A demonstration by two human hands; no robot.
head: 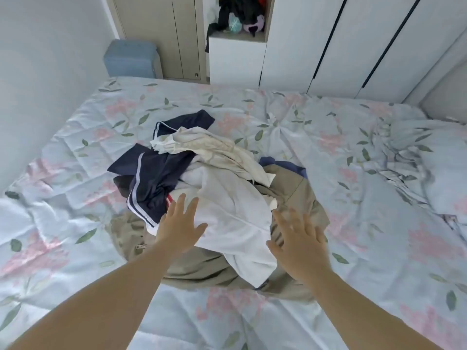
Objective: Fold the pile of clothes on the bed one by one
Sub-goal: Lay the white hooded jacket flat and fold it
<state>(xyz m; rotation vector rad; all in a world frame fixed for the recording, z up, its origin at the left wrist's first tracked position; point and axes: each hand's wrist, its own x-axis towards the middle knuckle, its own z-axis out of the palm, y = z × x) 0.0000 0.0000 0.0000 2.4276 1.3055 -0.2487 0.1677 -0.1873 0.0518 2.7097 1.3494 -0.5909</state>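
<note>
A heap of clothes lies in the middle of the bed (341, 223). A white garment (227, 213) is on top, a cream one (217, 150) behind it, navy pieces with white stripes (154, 178) at the left and khaki cloth (202, 269) underneath. My left hand (180, 223) hovers with spread fingers over the white garment's left edge. Over the khaki cloth at the pile's right side, my right hand (298, 243) is spread too. Neither hand holds anything.
The floral bedspread has a rumpled quilt and pillow (429, 157) at the right. White wardrobe doors (328, 41) stand behind the bed, with a niche of dark clothes (237, 18). A blue box (131, 59) sits by the far left corner.
</note>
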